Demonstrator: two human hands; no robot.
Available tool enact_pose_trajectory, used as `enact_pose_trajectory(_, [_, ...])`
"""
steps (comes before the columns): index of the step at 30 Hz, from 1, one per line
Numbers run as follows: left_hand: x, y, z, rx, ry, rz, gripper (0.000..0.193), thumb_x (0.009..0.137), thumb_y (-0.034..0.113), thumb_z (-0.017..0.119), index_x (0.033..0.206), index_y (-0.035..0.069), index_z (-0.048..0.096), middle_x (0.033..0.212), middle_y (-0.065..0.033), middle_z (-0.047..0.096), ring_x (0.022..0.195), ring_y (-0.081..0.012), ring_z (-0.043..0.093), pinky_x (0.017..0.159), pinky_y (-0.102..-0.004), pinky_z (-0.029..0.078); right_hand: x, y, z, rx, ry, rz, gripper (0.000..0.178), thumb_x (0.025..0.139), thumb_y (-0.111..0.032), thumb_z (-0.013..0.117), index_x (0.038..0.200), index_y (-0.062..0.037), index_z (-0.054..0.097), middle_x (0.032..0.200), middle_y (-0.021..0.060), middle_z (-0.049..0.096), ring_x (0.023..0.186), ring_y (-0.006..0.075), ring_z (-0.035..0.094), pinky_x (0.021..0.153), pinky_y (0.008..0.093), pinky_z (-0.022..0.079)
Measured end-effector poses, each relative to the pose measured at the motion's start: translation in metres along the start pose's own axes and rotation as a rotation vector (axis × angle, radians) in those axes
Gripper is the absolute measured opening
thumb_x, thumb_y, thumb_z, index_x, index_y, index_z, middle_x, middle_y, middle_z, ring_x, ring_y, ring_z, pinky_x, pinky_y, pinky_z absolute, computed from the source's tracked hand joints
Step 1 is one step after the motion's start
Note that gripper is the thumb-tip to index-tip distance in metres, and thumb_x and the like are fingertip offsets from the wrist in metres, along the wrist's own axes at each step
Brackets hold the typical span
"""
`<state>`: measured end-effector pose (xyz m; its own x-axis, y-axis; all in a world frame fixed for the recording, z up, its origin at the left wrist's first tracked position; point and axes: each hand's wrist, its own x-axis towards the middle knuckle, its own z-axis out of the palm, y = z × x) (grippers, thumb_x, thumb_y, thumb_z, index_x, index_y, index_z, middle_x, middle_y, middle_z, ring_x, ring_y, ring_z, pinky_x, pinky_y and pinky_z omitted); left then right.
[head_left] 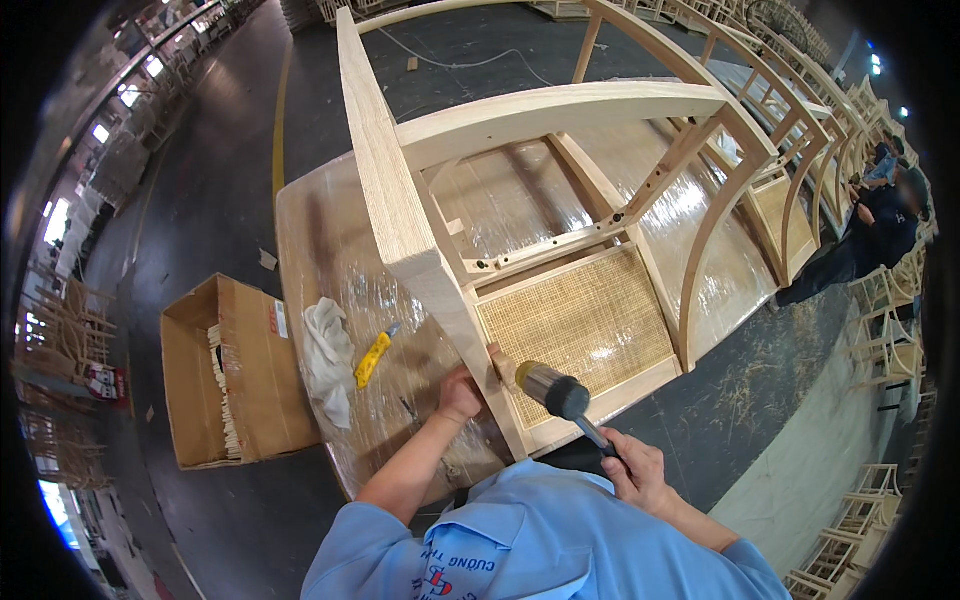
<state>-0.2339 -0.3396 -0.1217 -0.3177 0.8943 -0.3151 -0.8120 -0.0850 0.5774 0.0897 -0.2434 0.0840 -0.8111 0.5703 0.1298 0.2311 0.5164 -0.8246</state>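
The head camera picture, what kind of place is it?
Probably a furniture workshop or factory: there's a bare wooden chair frame on a table, a mallet in the right hand, and more pale chairs around.

**Layout of the work area**

The chair frame [375, 170] rests on the worktop [318, 260], its woven panel [590, 315] at the near side beneath the mallet [553, 390]. Left of the frame lie the knife [374, 359] and, farther left, the cloth [328, 360]. A box [265, 375] containing strips [230, 430] stands left of the worktop; further frames [775, 208] stand behind, rightward.

Bare wooden chairs [590, 310] mark a furniture workshop.
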Motion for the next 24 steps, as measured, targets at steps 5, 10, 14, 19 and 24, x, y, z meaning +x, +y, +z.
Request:
enact_pose_trajectory(5, [-0.003, 0.002, 0.020, 1.086, 0.055, 0.234, 0.057, 0.090, 0.006, 0.080, 0.145, 0.004, 0.065, 0.138, -0.0059, 0.069, 0.122, -0.0176, 0.065, 0.107, -0.0331, 0.052, 0.007, 0.024, 0.012, -0.079, -0.041, 0.167, 0.038, 0.102, -0.012, 0.067, 0.138, -0.0008, 0.064, 0.077, 0.0150, 0.061, 0.064, 0.0298, 0.062, 0.061, 0.0402, 0.052])
enact_pose_trajectory(10, [0.015, 0.010, 0.008, 0.630, 0.078, 0.252, 0.070, 0.084, 0.003, 0.085, 0.150, 0.008, 0.060, 0.141, -0.0019, 0.068, 0.121, -0.0168, 0.065, 0.106, -0.0300, 0.052, 0.024, 0.004, 0.013, 0.040, 0.173, -0.085, 0.039, 0.102, -0.012, 0.067, 0.140, -0.0007, 0.062, 0.077, 0.0157, 0.061, 0.064, 0.0306, 0.063, 0.061, 0.0413, 0.052])
enact_pose_trajectory(14, [0.032, 0.022, -0.007, 1.110, 0.114, 0.355, 0.079, 0.082, 0.010, 0.090, 0.154, 0.010, 0.056, 0.141, -0.0023, 0.068, 0.121, -0.0168, 0.065, 0.106, -0.0285, 0.052, 0.040, 0.021, 0.022, -0.026, 0.056, -0.044, 0.038, 0.102, -0.010, 0.066, 0.139, 0.0012, 0.063, 0.079, 0.0162, 0.062, 0.064, 0.0295, 0.062, 0.062, 0.0397, 0.052])
enact_pose_trajectory(19, [0.033, 0.043, 0.025, 1.532, 0.215, 0.318, 0.081, 0.085, 0.030, 0.087, 0.156, 0.014, 0.052, 0.137, -0.0114, 0.070, 0.124, -0.0264, 0.068, 0.107, -0.0362, 0.054, 0.051, 0.002, 0.016, -0.014, 0.063, 0.012, 0.042, 0.100, -0.006, 0.067, 0.141, 0.0006, 0.061, 0.080, 0.0158, 0.062, 0.064, 0.0306, 0.063, 0.061, 0.0399, 0.052])
enact_pose_trajectory(24, [0.046, 0.044, 0.026, 1.565, 0.232, 0.440, 0.063, 0.083, 0.048, 0.085, 0.129, 0.009, 0.066, 0.117, -0.0126, 0.074, 0.108, -0.0304, 0.071, 0.096, -0.0410, 0.054, 0.069, 0.022, 0.029, -0.025, 0.135, -0.009, 0.041, 0.103, -0.011, 0.067, 0.142, 0.0003, 0.060, 0.079, 0.0162, 0.063, 0.066, 0.0324, 0.065, 0.062, 0.0425, 0.051])
